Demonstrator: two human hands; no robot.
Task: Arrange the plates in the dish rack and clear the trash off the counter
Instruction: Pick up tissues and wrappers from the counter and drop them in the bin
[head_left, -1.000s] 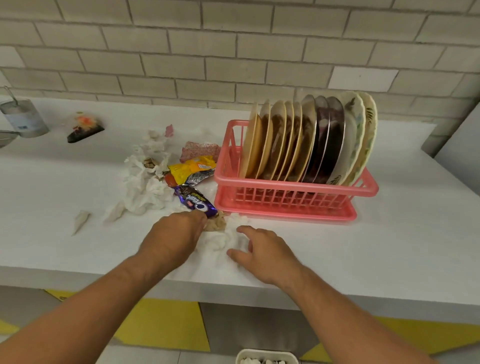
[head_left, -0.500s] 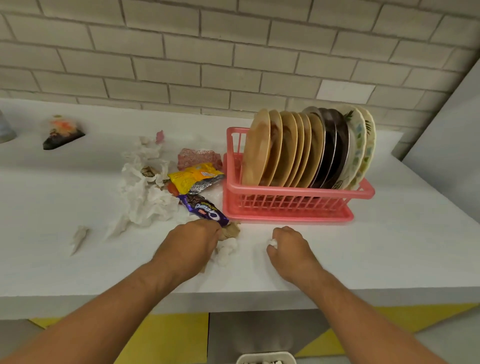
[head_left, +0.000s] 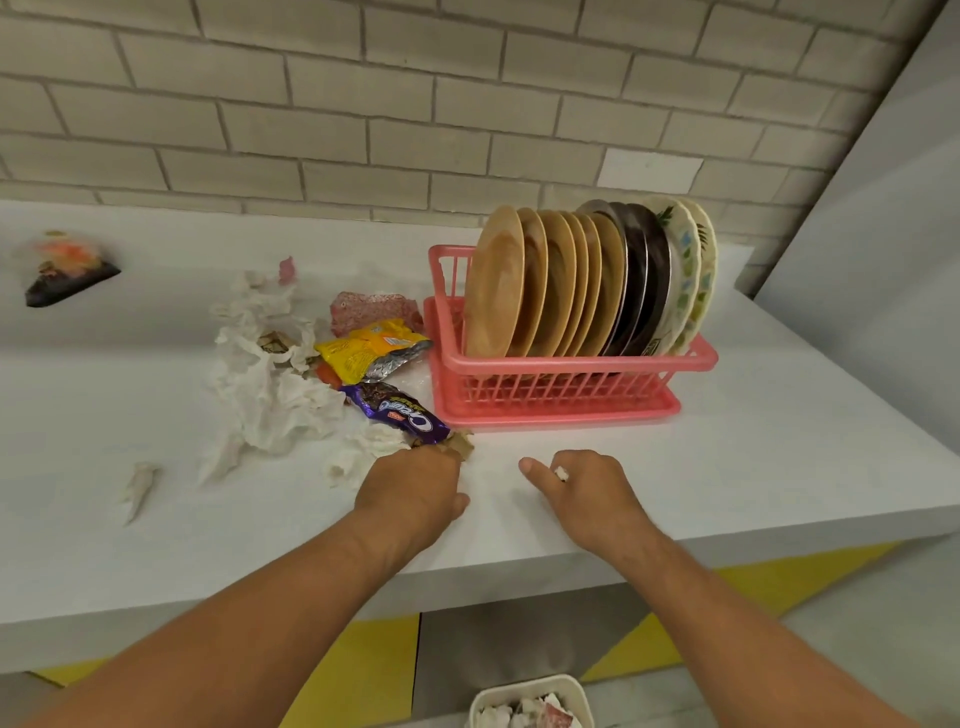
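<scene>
One pink dish rack (head_left: 566, 384) stands on the white table (head_left: 779, 467), and all the plates (head_left: 571, 280) are on edge inside it. By my count there are six tan ones on the left and two flowered white ones on the right. Between them are two or three dark ones, packed too tightly to count.

Left of the rack lies the trash: one heap of white tissue (head_left: 270, 384), three wrappers and a stray tissue twist (head_left: 137, 486) nearer the front edge. The yellow wrapper (head_left: 363, 348) sits between the red wrapper (head_left: 374, 309) behind it and the purple wrapper (head_left: 400, 413) in front.

The left hand (head_left: 410, 493) is on the table at the purple wrapper's end. Its fingers bend out of sight over a brown scrap (head_left: 461, 444), so I cannot tell whether it grips. The right hand (head_left: 587, 493), just beside it, has curled fingers pinching a white scrap (head_left: 561, 473).

One white bin (head_left: 576, 691) sits on the floor below, with scraps in it.
</scene>
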